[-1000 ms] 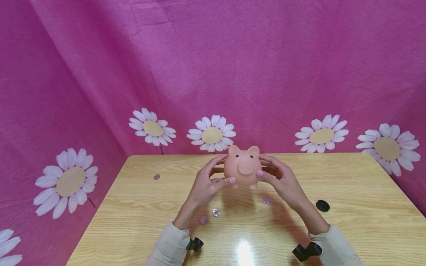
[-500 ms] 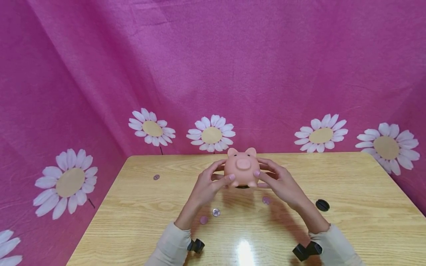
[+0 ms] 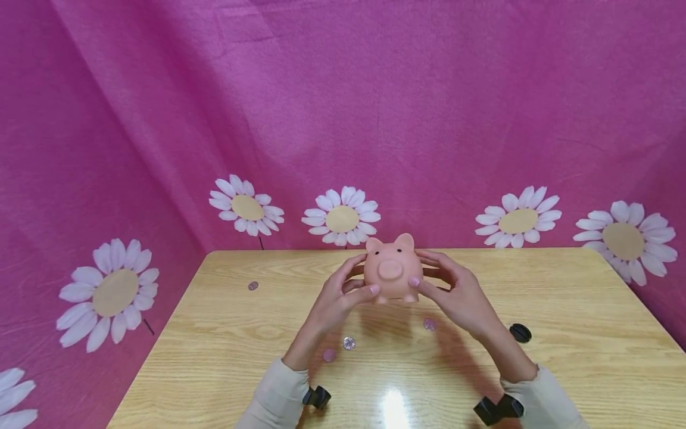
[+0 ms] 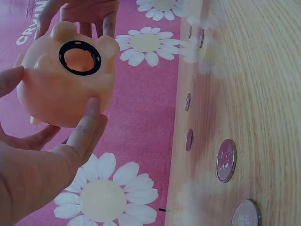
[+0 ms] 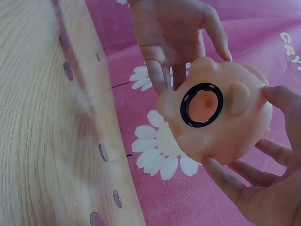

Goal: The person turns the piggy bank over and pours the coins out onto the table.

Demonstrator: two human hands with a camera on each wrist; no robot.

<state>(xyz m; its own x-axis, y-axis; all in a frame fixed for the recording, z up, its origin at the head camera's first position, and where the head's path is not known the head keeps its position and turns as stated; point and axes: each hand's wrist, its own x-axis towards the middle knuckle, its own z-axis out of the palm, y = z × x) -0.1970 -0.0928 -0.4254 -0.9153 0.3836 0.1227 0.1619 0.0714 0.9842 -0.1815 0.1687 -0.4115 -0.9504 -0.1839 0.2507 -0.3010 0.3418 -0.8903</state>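
Note:
Both hands hold a pink piggy bank [image 3: 393,275] raised over the table, its face turned to the head camera. My left hand [image 3: 333,300] grips one side, with the thumb low near a front foot. Around the opposite side curl the fingers of my right hand [image 3: 460,296], its thumb on the pig's cheek. Underneath, a round hole with a black ring [image 4: 62,55] shows in both wrist views. No stopper sits in that hole, and the peach inner wall shows through it.
On the wooden table [image 3: 268,333] lie several coins, among them a silver one [image 3: 349,343] and a pinkish one [image 3: 329,355]. A black round stopper [image 3: 520,332] lies beside the right forearm. A pink flowered cloth [image 3: 418,119] hangs behind.
The piggy bank tipped back half a second ago, showing its dark underside ring to the head camera, and has since tipped forward again. Both hands keep their hold; coins and stopper stay put.

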